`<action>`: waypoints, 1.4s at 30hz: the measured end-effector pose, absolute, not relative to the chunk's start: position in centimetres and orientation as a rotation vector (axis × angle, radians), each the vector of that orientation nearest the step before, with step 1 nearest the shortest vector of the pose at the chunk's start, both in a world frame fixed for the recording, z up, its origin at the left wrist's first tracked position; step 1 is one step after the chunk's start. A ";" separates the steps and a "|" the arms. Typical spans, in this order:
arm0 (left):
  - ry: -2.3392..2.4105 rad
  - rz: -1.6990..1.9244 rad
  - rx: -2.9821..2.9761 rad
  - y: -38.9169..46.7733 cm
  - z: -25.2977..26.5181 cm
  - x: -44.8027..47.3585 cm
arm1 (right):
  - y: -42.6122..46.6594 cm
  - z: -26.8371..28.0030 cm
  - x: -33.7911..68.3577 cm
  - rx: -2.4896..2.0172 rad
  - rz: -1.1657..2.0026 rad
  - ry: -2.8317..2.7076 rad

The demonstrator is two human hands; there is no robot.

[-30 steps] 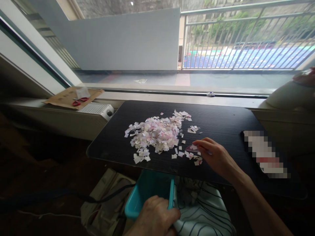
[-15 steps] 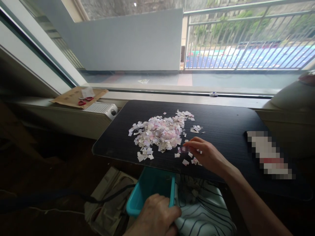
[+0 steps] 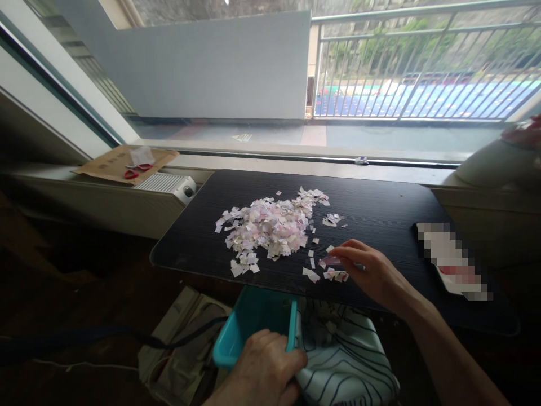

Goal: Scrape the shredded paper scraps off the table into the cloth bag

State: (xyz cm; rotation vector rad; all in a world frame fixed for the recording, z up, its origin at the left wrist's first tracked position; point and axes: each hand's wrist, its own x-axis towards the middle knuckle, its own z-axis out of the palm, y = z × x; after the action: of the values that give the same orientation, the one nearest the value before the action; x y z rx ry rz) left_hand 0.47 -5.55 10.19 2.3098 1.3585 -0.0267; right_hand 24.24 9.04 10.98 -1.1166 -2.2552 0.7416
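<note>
My left hand (image 3: 270,366) is closed round the near right rim of a turquoise plastic bin (image 3: 225,351), which sits just below the table's front edge. Over the black table (image 3: 372,208) is my right hand (image 3: 372,273), with a pinkish, see-through flat piece (image 3: 332,261) at its fingertips; what kind of piece it is I cannot tell. Small paper scraps (image 3: 336,275) lie right under these fingers. To their left spreads a large heap of white and pink paper scraps (image 3: 270,225). A smaller cluster of scraps (image 3: 332,220) lies beyond the hand.
A blurred-out flat object (image 3: 452,262) lies at the table's right. On the ledge at left are red-handled scissors (image 3: 137,170) on a brown paper envelope (image 3: 105,163), beside a white ribbed box (image 3: 169,185). Striped cloth (image 3: 346,361) is right of the bin.
My right hand has moved slightly right, away from the heap, with the pinkish piece. Loose scraps below it lie closer together. The left hand keeps its hold on the bin.
</note>
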 end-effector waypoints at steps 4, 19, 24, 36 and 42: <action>1.352 -0.020 2.322 -5.7 10.2 0.7 | 8.9 10.6 24.6 -1.153 0.725 -2.297; 1.321 -0.019 2.289 -5.5 10.4 1.0 | 5.6 10.9 27.5 -1.402 0.710 -2.147; 1.317 -0.008 2.263 -5.3 10.5 1.0 | 3.7 11.0 28.1 -1.345 0.955 -2.166; 1.236 -0.067 2.241 -4.8 10.6 1.0 | 3.9 11.4 26.0 -1.268 0.941 -2.209; 1.207 -0.154 2.252 -4.6 11.0 1.5 | 5.2 10.8 24.0 -1.322 0.732 -2.097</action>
State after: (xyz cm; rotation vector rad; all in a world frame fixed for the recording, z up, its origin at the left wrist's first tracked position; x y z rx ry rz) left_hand 1.46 -4.61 11.02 2.2521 1.2069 -0.1541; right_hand 24.02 5.18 10.82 -1.3220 -2.0970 0.7317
